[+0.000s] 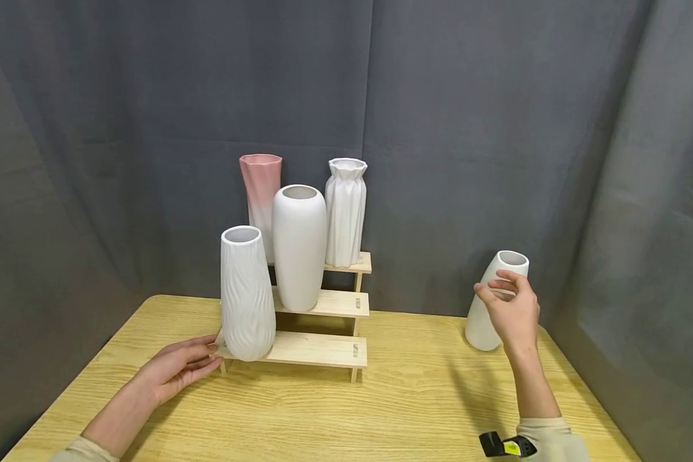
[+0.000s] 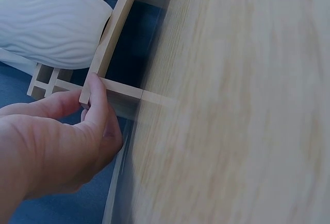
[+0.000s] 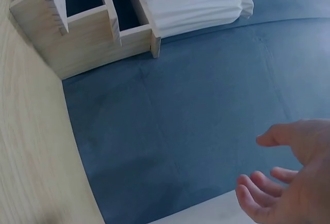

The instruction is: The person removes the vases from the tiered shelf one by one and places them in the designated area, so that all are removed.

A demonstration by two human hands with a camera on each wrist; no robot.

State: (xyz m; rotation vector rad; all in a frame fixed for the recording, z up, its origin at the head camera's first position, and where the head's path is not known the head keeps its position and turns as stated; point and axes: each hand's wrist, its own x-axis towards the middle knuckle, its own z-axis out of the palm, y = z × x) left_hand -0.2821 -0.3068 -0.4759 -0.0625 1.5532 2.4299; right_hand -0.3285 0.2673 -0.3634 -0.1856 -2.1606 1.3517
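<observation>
My left hand (image 1: pixel 179 367) pinches the left end of the lowest step of a stepped wooden stand (image 1: pixel 317 350); in the left wrist view, thumb and fingers grip the board's corner. Beside it on that step stands a white wavy-ribbed vase (image 1: pixel 247 301). A smooth white vase (image 1: pixel 300 253) is on the middle step. Behind are a pink-and-white twisted vase (image 1: pixel 261 186) and a white pleated vase (image 1: pixel 346 215) on the top step. My right hand (image 1: pixel 514 314), fingers loosely curved and apart, is in front of another white vase (image 1: pixel 480 330) on the table, partly hiding it; contact cannot be told.
The stand and the right-hand vase rest on a wooden table (image 1: pixel 416 398). Grey curtains (image 1: pixel 468 128) hang behind and along both sides. A dark strap device (image 1: pixel 505 444) sits on the right sleeve.
</observation>
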